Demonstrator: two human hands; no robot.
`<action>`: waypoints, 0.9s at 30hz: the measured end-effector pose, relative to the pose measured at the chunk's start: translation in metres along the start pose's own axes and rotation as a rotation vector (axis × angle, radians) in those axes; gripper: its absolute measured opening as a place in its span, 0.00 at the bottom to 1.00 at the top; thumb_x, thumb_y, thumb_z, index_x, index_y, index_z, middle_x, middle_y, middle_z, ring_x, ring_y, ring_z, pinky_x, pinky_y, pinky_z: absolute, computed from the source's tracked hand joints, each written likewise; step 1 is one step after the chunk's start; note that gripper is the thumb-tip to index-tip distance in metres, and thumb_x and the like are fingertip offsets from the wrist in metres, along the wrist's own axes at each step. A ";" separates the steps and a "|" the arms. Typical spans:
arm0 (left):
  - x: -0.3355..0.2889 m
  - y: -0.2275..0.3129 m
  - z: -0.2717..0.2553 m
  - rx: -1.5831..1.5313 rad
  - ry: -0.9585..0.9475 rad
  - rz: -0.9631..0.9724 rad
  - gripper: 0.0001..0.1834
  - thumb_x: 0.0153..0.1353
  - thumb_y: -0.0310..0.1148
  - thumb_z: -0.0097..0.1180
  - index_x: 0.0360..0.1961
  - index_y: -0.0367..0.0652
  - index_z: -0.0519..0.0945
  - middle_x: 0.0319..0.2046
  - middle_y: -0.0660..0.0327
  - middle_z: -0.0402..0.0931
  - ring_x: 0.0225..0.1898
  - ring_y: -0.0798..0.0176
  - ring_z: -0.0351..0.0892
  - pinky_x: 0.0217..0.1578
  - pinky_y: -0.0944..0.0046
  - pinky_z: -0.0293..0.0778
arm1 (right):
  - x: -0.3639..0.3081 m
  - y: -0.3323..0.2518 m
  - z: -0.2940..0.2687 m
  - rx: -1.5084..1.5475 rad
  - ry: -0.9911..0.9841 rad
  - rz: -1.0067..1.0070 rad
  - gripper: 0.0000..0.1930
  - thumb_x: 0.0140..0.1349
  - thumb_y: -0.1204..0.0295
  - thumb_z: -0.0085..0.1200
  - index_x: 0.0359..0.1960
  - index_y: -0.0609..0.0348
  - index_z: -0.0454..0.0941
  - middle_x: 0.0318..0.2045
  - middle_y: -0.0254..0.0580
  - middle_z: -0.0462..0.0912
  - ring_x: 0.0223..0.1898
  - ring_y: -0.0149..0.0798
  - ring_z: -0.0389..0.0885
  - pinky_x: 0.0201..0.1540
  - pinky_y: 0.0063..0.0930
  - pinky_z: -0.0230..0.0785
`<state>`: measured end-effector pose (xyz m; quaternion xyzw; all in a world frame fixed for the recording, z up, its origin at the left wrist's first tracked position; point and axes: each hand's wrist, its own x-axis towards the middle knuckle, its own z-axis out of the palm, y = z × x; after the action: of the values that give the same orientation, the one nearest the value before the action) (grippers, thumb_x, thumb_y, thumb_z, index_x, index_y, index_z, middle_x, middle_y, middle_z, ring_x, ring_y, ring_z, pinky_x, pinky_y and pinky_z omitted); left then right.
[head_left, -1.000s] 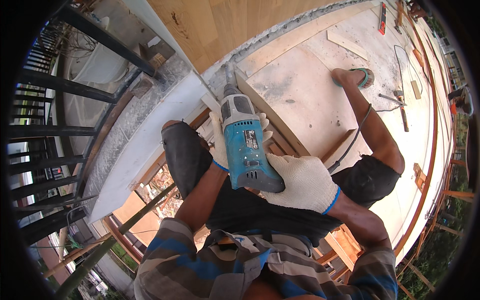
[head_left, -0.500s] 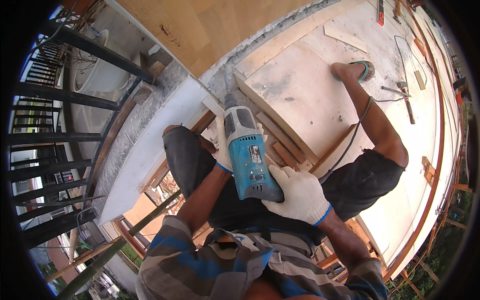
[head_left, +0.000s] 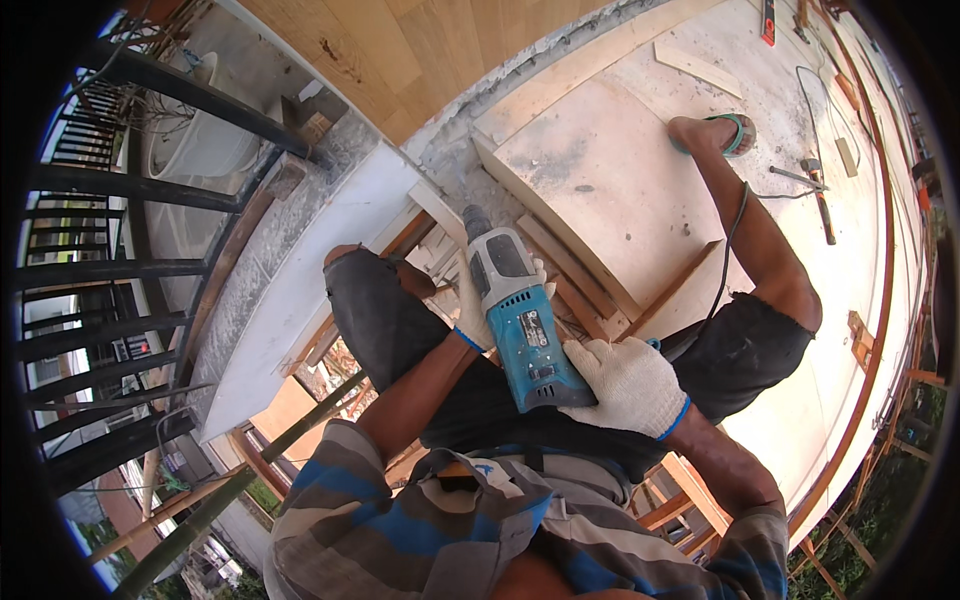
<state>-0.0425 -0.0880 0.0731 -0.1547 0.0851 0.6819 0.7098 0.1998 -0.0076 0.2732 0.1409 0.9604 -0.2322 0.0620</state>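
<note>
Curls the gloved fingers (head_left: 541, 272) of the left hand (head_left: 473, 305) around the front of the drill (head_left: 525, 325), just behind the chuck (head_left: 477, 222). Clasps the rear end of the same drill with the gloved right hand (head_left: 635, 388); cannot see most of the right fingers. Holds the drill between spread knees, over the open framing, chuck toward the concrete (head_left: 440, 150). Cannot make out clearly the area just ahead of the chuck.

Shows timber lengths (head_left: 585, 270) under and right of the drill, along the edge of the plywood (head_left: 600, 205). Trails a dark cord (head_left: 728, 258) from near the right hand up past the right knee. Rests the right foot on the plywood in a green sandal (head_left: 741, 138).

Finds a hammer (head_left: 824, 212) right of that leg, with a grey rod (head_left: 790, 176) just beside. Finds farther up a wood strip (head_left: 697, 70) and a red-and-black level (head_left: 768, 22).

Notes wood flooring (head_left: 420, 50) at the top, a white board (head_left: 320, 270) left of the knees, a black railing (head_left: 110, 268) at far left, and a pale basin (head_left: 215, 145) beyond the railing. Notes also a bamboo pole (head_left: 235, 487) at lower left.
</note>
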 end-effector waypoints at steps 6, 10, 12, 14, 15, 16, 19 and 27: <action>0.004 0.004 -0.001 -0.058 -0.141 -0.007 0.56 0.72 0.79 0.57 0.76 0.35 0.73 0.65 0.44 0.81 0.67 0.45 0.85 0.78 0.39 0.75 | 0.008 0.000 0.005 -0.047 0.024 -0.047 0.40 0.62 0.47 0.75 0.63 0.71 0.81 0.39 0.50 0.86 0.36 0.51 0.91 0.40 0.45 0.85; 0.002 0.000 -0.003 -0.114 -0.143 -0.019 0.53 0.74 0.76 0.57 0.76 0.34 0.72 0.65 0.43 0.81 0.67 0.45 0.85 0.80 0.40 0.73 | 0.007 -0.004 -0.002 -0.045 -0.025 -0.019 0.42 0.61 0.45 0.76 0.66 0.68 0.82 0.42 0.49 0.89 0.34 0.50 0.89 0.39 0.44 0.82; 0.003 -0.001 -0.006 -0.146 -0.118 -0.035 0.53 0.74 0.77 0.56 0.75 0.35 0.73 0.64 0.43 0.81 0.66 0.44 0.84 0.78 0.38 0.74 | 0.005 -0.005 -0.003 -0.042 -0.062 -0.001 0.42 0.60 0.45 0.76 0.66 0.67 0.82 0.41 0.49 0.88 0.34 0.50 0.89 0.39 0.44 0.82; 0.005 -0.003 -0.008 -0.174 -0.067 -0.051 0.55 0.72 0.82 0.53 0.72 0.37 0.76 0.61 0.43 0.81 0.65 0.42 0.84 0.74 0.33 0.77 | 0.005 -0.004 -0.003 -0.057 -0.053 -0.006 0.42 0.60 0.45 0.77 0.66 0.67 0.82 0.41 0.49 0.89 0.33 0.50 0.89 0.39 0.44 0.82; 0.005 -0.003 -0.008 -0.181 -0.044 -0.047 0.55 0.72 0.82 0.53 0.72 0.37 0.76 0.61 0.43 0.81 0.65 0.42 0.84 0.74 0.33 0.77 | 0.005 -0.003 -0.002 -0.064 -0.048 -0.008 0.42 0.60 0.45 0.77 0.66 0.67 0.82 0.40 0.49 0.89 0.33 0.51 0.89 0.39 0.44 0.82; 0.006 -0.004 -0.008 -0.187 -0.021 -0.043 0.54 0.72 0.81 0.53 0.72 0.37 0.76 0.61 0.43 0.81 0.64 0.42 0.84 0.74 0.33 0.77 | 0.004 -0.002 -0.002 -0.067 -0.043 -0.009 0.42 0.60 0.44 0.77 0.66 0.66 0.82 0.40 0.49 0.89 0.32 0.51 0.89 0.39 0.44 0.82; 0.007 -0.001 -0.015 -0.175 0.011 -0.046 0.54 0.73 0.81 0.53 0.72 0.37 0.76 0.60 0.43 0.81 0.64 0.42 0.84 0.74 0.34 0.77 | 0.006 -0.001 -0.002 -0.055 -0.041 -0.012 0.42 0.60 0.46 0.76 0.66 0.68 0.81 0.40 0.49 0.88 0.33 0.51 0.89 0.39 0.44 0.83; 0.011 0.000 -0.013 -0.147 -0.166 -0.014 0.50 0.76 0.72 0.57 0.78 0.35 0.72 0.65 0.41 0.81 0.67 0.41 0.85 0.79 0.38 0.74 | 0.008 0.001 0.001 -0.047 -0.001 -0.044 0.41 0.60 0.48 0.76 0.65 0.70 0.80 0.39 0.48 0.85 0.37 0.50 0.90 0.40 0.45 0.83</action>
<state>-0.0408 -0.0817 0.0573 -0.1499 -0.0256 0.6917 0.7060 0.1925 -0.0052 0.2701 0.1183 0.9684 -0.2111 0.0605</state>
